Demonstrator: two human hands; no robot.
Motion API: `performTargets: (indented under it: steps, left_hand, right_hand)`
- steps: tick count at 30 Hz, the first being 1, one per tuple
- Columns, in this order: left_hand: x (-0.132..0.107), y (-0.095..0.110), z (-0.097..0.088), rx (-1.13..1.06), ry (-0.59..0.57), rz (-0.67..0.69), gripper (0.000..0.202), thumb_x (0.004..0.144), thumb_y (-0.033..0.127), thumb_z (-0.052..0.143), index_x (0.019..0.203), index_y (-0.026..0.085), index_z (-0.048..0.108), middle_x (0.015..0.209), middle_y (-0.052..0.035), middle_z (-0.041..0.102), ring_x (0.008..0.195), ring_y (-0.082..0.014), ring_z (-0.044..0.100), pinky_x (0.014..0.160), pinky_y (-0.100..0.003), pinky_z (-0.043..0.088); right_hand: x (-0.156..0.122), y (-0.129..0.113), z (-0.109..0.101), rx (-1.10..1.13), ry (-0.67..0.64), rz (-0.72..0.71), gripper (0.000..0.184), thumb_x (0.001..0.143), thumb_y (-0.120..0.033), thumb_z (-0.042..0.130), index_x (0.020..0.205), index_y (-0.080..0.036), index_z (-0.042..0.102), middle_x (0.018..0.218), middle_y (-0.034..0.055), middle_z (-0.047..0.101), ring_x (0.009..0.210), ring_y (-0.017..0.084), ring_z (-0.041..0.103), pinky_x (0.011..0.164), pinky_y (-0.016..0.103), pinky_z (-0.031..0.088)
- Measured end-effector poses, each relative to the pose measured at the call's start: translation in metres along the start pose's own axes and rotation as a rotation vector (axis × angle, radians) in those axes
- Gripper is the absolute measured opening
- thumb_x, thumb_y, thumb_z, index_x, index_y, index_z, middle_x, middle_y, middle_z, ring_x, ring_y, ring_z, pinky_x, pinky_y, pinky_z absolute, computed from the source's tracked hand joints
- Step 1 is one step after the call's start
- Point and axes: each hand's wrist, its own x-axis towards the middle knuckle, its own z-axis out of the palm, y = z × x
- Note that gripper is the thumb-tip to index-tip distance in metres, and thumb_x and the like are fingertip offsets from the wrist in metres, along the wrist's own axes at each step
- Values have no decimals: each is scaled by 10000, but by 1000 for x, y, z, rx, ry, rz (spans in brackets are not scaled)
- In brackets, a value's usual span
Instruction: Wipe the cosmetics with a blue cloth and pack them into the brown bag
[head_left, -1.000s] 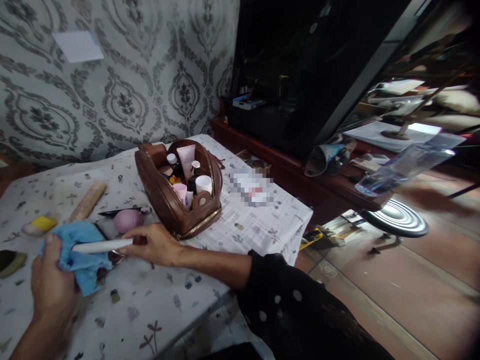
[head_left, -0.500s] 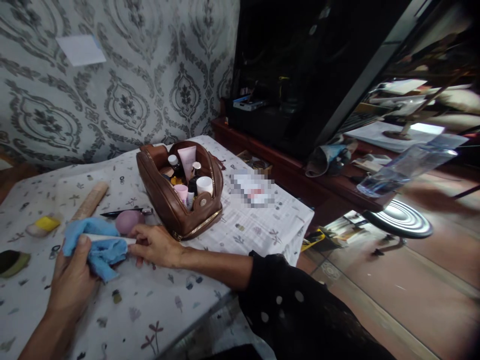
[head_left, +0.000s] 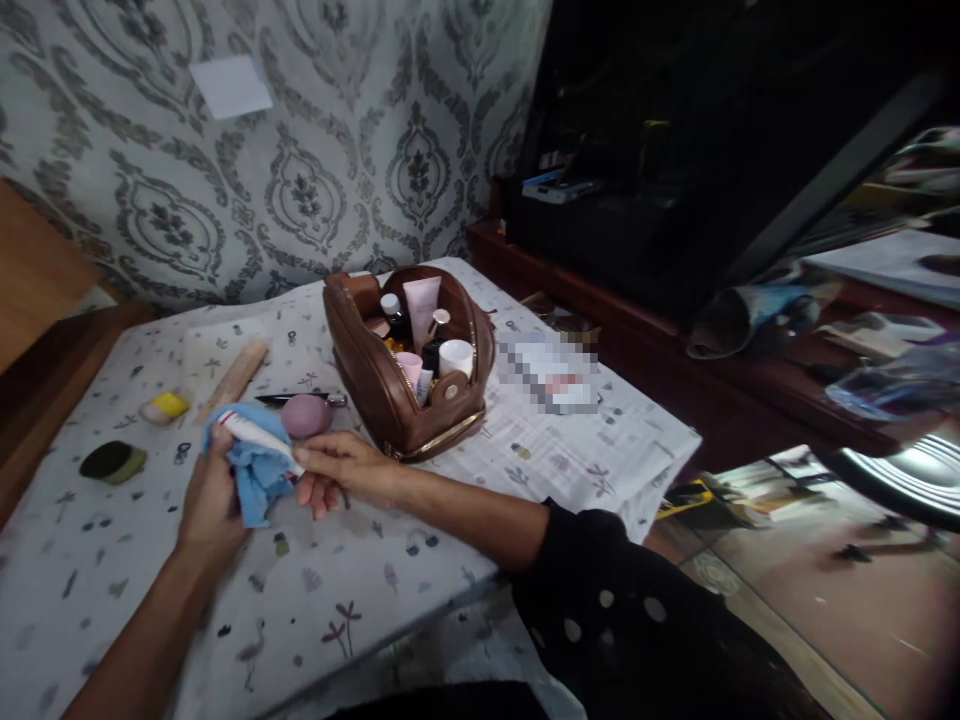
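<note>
My left hand is closed around a crumpled blue cloth, which it holds above the table. Across the cloth lies a slim white tube with red marks near its far end. The fingers of my right hand pinch the tube's near end. Just beyond the hands, a mauve egg-shaped sponge rests beside a dark pen-like stick. A beige tube lies further left. The brown cosmetic bag stands unzipped past my right hand, with several bottles, jars and a pink tube inside.
On the left of the patterned tablecloth are a dark green round container and a small yellow-and-beige item. A blurred-out flat object lies right of the bag. A dark red cabinet with a large black screen borders the right.
The camera view has swung left, so everything sits further right. The white tube has turned over the cloth, its far end now raised and showing red marks.
</note>
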Motion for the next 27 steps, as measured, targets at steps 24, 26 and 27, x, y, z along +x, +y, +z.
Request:
performTargets:
  steps: [24,26,27]
  left_hand:
    - [-3,-3,-16,320,-466,22,420,611,561,801,623,188,607,560,25,549,547,-138,504,517,-243,471]
    - [-4,-2,-16,326,-447,22,443,599,579,796,598,191,581,527,37,515,521,-129,482,497,-239,460]
    - [-4,-2,-17,320,-431,23,457,583,584,803,585,191,569,515,39,505,512,-126,476,487,-237,455]
  right_hand:
    - [-14,-9,12,-401,380,-592,440,871,-567,648,1075,-182,590,721,-46,494,632,94,459,585,220,384]
    - [-15,-13,15,-359,392,-606,433,866,-600,633,993,-188,595,723,-37,497,638,96,456,583,221,387]
    - [-17,-16,17,-349,390,-606,434,856,-609,639,962,-191,593,720,-36,500,633,96,457,580,220,391]
